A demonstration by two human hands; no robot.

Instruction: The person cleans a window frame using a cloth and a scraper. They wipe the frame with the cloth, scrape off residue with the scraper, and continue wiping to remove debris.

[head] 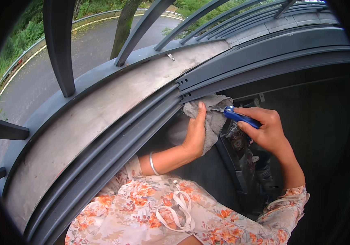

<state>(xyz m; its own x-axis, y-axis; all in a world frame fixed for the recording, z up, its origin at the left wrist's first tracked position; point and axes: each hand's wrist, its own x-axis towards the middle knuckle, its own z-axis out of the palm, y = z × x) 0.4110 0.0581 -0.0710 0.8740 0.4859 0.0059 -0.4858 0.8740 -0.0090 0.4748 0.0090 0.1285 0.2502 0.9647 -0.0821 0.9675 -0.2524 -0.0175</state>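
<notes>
A crumpled grey terry cloth [213, 128] is gripped in my left hand [195, 133], thumb up along its near side and the fingers hidden behind it. My right hand [265, 130] holds a blue-handled knife-like tool [242, 118] with white dots near its front end. Its short metal blade points left, against or just over the cloth; I cannot tell whether they touch. Both hands are just below the end of a dark grey metal window frame [248, 62], where several small holes show. Sliding-track rails [126, 147] run down to the left from there.
A metal sill [101, 110] curves outside the rails, with a small bracket [170, 57] on it. Grey railing bars [59, 46] rise beyond, before a road [92, 39] and a tree trunk [125, 27]. Dark, plastic-wrapped items [242, 144] lie below my right hand.
</notes>
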